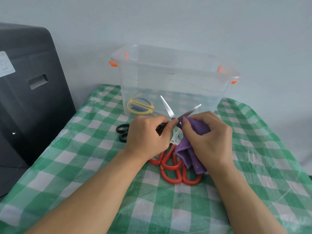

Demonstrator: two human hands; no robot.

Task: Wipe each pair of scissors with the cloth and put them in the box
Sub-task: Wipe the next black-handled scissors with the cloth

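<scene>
My left hand (148,134) grips the black-handled steel scissors (170,114) blades-open so my right hand (209,139) can pinch the purple cloth (190,149) round the pivot, right before the clear plastic box (173,78) on the worktop.

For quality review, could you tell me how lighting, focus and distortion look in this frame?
Head view: soft, even light, faint shadows; wide-angle bowing at the green checked tablecloth edges; clear plastic box hazy, yellow-handled scissors visible through it; open steel blades slightly soft.
</scene>
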